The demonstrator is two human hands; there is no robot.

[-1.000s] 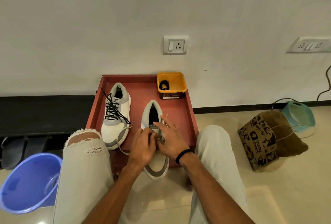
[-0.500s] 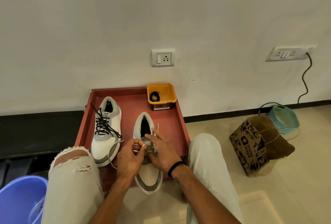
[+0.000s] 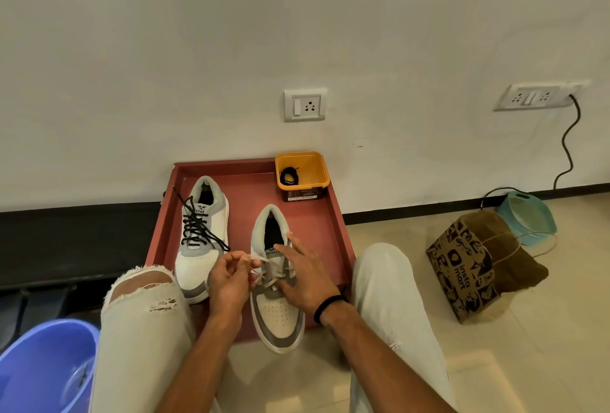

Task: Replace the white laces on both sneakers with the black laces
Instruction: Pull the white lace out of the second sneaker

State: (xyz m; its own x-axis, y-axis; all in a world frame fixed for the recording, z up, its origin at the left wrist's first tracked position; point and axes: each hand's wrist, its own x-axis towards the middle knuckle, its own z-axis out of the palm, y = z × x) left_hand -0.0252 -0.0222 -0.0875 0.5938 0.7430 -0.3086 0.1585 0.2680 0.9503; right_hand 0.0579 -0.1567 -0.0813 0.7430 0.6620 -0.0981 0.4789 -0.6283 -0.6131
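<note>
Two white-and-grey sneakers lie on a red tray (image 3: 333, 231). The left sneaker (image 3: 201, 237) carries black laces. The right sneaker (image 3: 275, 284) has a white lace (image 3: 269, 272) through its eyelets. My left hand (image 3: 229, 277) pinches a strand of the white lace, drawn out to the left of the shoe. My right hand (image 3: 303, 275) rests on the right sneaker with fingers spread, thumb near the lower eyelets. A coiled black lace (image 3: 289, 176) lies in an orange tub (image 3: 310, 178) at the tray's far right corner.
My knees flank the tray. A blue bucket (image 3: 43, 366) stands at the lower left. A brown paper bag (image 3: 475, 264) and a teal container (image 3: 528, 218) sit on the floor at right. The wall carries two socket plates, one with a black cable.
The view has tilted up and shifted. My left hand has moved left off the shoe, pulling a white lace strand out. My right hand has spread over the shoe.
</note>
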